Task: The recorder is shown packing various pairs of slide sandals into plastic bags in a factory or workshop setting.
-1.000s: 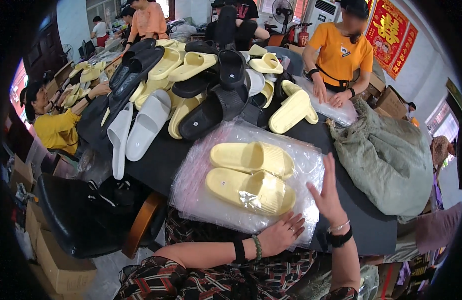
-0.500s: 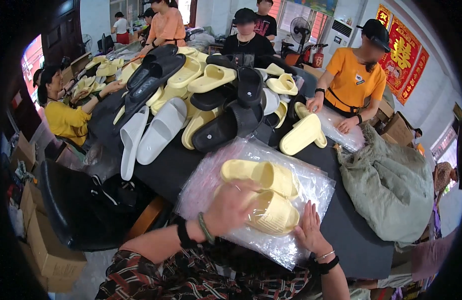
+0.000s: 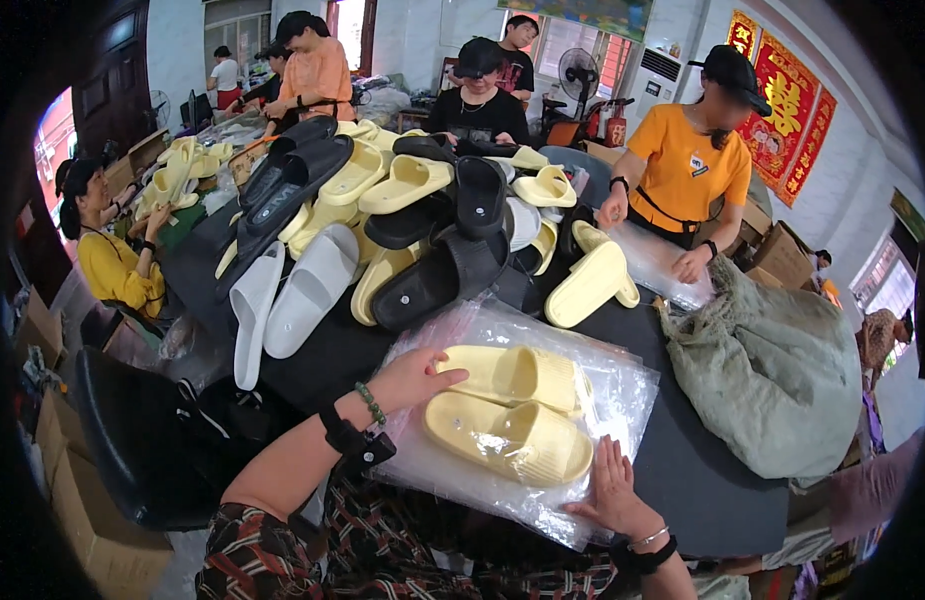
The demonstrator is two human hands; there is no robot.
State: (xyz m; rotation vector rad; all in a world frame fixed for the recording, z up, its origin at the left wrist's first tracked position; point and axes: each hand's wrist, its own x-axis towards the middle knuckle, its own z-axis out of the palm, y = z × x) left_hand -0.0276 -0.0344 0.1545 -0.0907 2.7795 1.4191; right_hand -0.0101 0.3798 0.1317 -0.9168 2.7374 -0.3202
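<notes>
A pair of pale yellow slippers lies side by side, toe ends inside a clear plastic bag on a stack of similar bags. At the heel ends, my left hand has its thumb over the far slipper's heel edge and its fingers bent against that heel. My right hand rests flat on the bag beside the toe of the near slipper, fingers stretched out. The plastic shines over the straps.
A heap of black, grey and yellow slippers covers the dark table ahead. Loose yellow slippers lie at its right, near a grey-green sack. A co-worker in orange handles plastic bags opposite. A black chair stands left.
My left hand has moved back from above the slippers to their heel ends, uncovering the near slipper. My right hand stays on the bag. The whole view has shifted slightly.
</notes>
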